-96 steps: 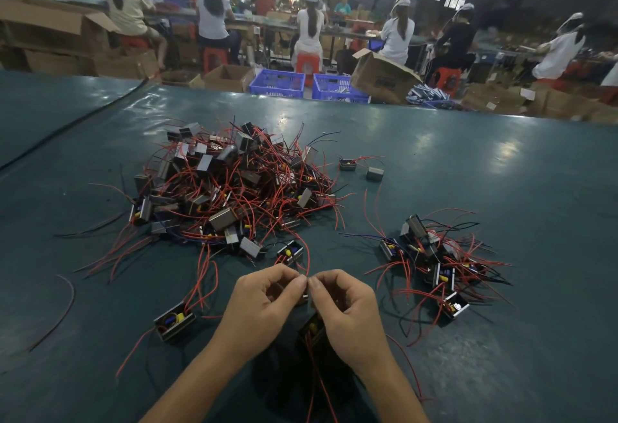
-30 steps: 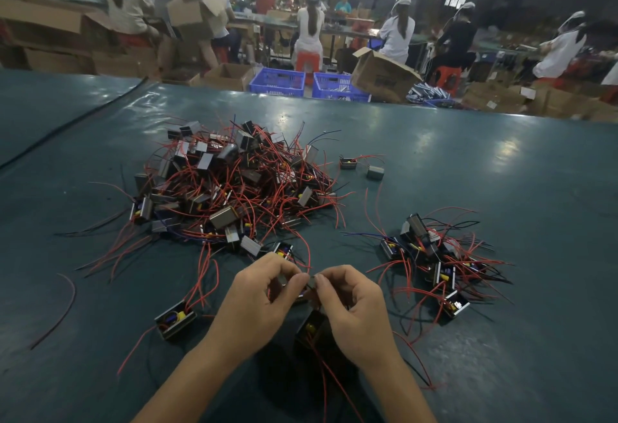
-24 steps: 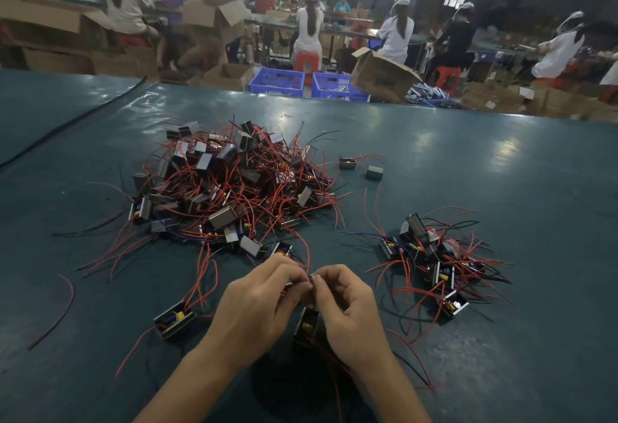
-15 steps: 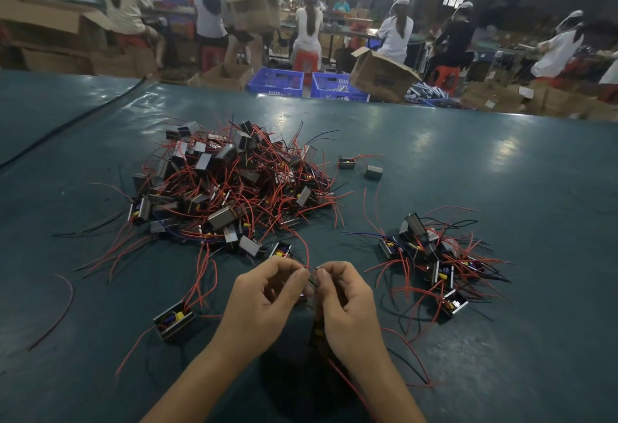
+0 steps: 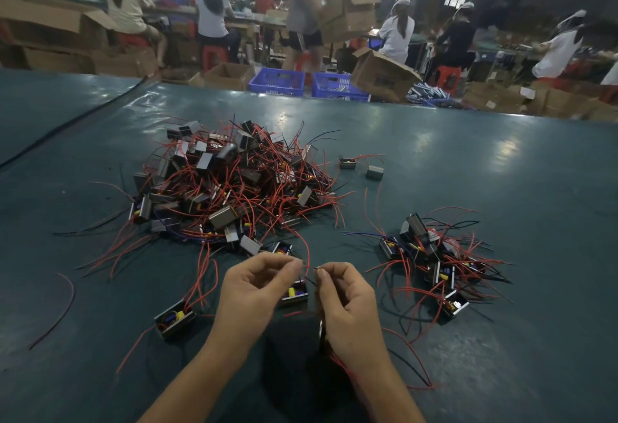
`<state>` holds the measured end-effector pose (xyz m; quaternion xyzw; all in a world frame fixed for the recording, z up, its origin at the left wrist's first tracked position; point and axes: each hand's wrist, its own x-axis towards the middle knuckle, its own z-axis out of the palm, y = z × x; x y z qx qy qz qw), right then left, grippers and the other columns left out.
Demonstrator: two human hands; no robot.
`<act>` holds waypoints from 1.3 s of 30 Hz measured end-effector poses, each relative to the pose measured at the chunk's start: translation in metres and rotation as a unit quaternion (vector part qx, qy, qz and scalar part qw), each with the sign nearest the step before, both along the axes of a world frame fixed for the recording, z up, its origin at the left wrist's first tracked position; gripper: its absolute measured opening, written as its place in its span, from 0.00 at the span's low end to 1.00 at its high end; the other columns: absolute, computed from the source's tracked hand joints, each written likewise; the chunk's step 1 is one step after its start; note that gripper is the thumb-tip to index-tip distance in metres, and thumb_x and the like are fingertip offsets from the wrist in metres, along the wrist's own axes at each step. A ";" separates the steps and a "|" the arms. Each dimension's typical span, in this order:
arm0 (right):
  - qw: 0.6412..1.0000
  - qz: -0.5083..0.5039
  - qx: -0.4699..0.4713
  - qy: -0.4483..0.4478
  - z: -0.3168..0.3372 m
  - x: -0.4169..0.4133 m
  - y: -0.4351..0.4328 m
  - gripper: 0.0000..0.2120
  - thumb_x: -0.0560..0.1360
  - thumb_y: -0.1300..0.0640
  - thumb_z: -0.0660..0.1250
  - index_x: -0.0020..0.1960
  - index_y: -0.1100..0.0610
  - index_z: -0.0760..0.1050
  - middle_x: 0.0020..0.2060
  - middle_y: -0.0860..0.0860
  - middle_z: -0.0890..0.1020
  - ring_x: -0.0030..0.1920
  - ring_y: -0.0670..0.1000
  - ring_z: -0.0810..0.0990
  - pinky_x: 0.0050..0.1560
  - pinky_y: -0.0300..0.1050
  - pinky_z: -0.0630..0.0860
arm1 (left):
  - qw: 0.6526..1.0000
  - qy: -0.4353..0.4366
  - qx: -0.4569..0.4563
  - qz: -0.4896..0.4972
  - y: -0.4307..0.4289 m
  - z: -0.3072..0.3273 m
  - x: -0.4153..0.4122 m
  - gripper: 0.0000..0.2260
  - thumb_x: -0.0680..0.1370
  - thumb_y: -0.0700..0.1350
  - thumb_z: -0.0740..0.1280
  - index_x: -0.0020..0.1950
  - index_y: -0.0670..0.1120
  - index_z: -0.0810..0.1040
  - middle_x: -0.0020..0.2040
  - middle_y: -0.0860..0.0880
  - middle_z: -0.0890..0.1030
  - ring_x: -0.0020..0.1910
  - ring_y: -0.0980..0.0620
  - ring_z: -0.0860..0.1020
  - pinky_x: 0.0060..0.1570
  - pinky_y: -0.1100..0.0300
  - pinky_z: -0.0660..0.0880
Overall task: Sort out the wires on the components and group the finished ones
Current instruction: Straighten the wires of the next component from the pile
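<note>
lower centre, our left hand & right hand, close together, each pinch wires; big pile centre-left, smaller pile right, on worktop.

Camera: one wide-angle view, worn on my head.
Facing: forward and down across the table, its far edge high in frame.
Nearness: close over my left hand and right hand, low and central in frame.

Dark teal table covering: smooth, glossy sheen. Small box-shaped components: dull grey metal casings. Thin red wires: smooth plastic insulation. Brown cardboard boxes: matt.
</note>
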<state>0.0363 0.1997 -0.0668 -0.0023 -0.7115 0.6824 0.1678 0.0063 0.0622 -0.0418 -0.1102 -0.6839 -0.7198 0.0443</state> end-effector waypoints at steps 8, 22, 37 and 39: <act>0.999 0.032 0.025 0.013 0.002 0.001 0.004 0.06 0.79 0.60 0.66 0.45 0.54 0.78 0.32 0.45 0.80 0.33 0.42 0.76 0.35 0.34 0.72 | 0.994 0.040 -0.093 -0.027 -0.002 0.006 0.002 0.05 0.70 0.48 0.74 0.44 0.50 0.84 0.37 0.51 0.85 0.35 0.54 0.82 0.38 0.59 0.80; 0.998 0.036 0.048 0.017 0.001 0.003 0.002 0.05 0.79 0.61 0.65 0.46 0.56 0.79 0.33 0.43 0.80 0.33 0.41 0.76 0.35 0.36 0.70 | 0.923 0.290 -0.253 0.015 -0.009 -0.004 -0.002 0.07 0.76 0.48 0.69 0.45 0.46 0.83 0.42 0.58 0.80 0.37 0.59 0.77 0.35 0.63 0.75; 0.998 0.040 0.046 0.030 -0.002 0.002 0.002 0.06 0.79 0.61 0.65 0.45 0.55 0.79 0.34 0.44 0.82 0.35 0.41 0.79 0.36 0.32 0.73 | 0.880 0.367 -0.297 0.060 -0.011 -0.006 -0.002 0.08 0.76 0.47 0.68 0.41 0.43 0.80 0.40 0.54 0.78 0.29 0.59 0.73 0.27 0.60 0.73; 0.998 0.044 0.045 0.030 -0.002 0.003 0.002 0.06 0.79 0.61 0.65 0.45 0.56 0.79 0.34 0.44 0.82 0.34 0.41 0.79 0.36 0.31 0.72 | 0.876 0.370 -0.303 0.064 -0.011 -0.006 -0.001 0.09 0.76 0.47 0.67 0.41 0.43 0.79 0.40 0.54 0.78 0.29 0.58 0.73 0.26 0.59 0.73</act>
